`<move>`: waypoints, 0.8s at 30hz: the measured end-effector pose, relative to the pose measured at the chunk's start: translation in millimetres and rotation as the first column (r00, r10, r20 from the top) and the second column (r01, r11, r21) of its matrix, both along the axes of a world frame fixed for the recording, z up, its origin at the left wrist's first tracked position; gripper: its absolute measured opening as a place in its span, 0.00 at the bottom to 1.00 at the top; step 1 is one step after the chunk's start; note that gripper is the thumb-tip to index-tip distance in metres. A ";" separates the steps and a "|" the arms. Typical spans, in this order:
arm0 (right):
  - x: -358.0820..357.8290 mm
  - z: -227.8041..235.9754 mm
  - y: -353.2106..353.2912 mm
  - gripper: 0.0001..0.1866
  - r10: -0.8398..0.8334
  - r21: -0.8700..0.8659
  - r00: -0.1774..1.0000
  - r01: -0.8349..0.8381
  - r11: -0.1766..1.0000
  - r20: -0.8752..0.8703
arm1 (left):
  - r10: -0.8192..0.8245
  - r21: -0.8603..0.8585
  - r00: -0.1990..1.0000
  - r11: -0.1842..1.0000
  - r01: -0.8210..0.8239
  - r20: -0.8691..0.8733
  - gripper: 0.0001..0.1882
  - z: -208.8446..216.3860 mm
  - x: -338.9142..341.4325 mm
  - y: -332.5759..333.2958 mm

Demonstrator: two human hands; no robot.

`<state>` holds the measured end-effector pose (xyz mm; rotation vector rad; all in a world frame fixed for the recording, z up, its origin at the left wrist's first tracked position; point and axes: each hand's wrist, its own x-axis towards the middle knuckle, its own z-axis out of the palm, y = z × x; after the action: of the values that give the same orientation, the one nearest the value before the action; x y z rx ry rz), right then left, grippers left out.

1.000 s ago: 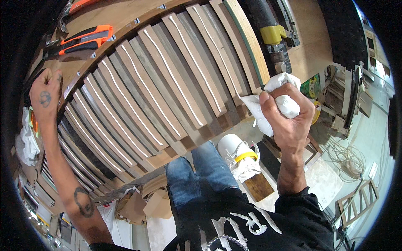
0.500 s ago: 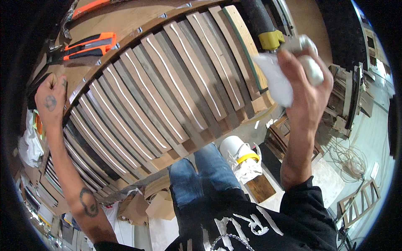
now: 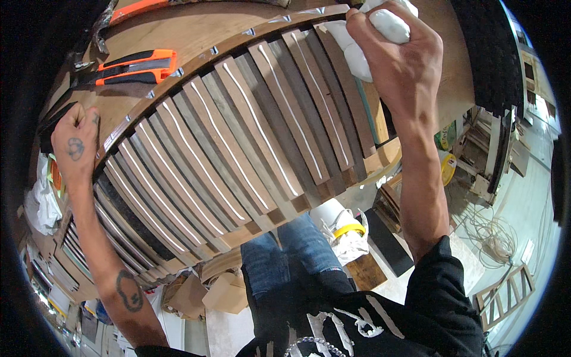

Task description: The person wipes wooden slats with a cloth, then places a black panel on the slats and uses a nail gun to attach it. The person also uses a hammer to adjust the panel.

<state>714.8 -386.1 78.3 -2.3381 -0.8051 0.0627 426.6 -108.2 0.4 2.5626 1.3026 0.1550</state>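
My right hand (image 3: 407, 68) is closed around a soft white plastic bag (image 3: 357, 62) with its contents bulging between the fingers. The bag's narrow end is over the far end of a bare brown wooden strip (image 3: 339, 77) near the right of the row; whether it touches is unclear. Several brown strips to the left each carry a thin white bead (image 3: 291, 113) along their length, with dark grey strips (image 3: 226, 101) between them. At the far left, my left hand (image 3: 76, 140) is a fist by the work's edge, beside a black object; what it grips, if anything, is hidden.
An orange and black utility knife (image 3: 134, 66) lies on the board beyond a curved rail with metal clips (image 3: 214, 52). An orange-handled tool (image 3: 140, 9) is at the far edge. Below stand a white bucket (image 3: 326, 214) and cardboard (image 3: 226, 294); coiled wire (image 3: 491, 238) lies right.
My right hand has carried the white bag away from me and slightly left, to the strips' far end. My left hand stays in place. The view has shifted slightly.
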 end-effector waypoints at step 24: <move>8.6 -17.6 -59.9 0.14 0.147 -0.005 0.987 -0.147 0.989 0.064 | -0.058 0.099 0.998 0.993 0.060 -0.027 0.24 6.4 1.5 -4.0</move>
<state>723.3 -446.0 60.8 -2.2878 -1.0088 0.0506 428.1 -112.2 6.8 2.6916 1.2558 0.1835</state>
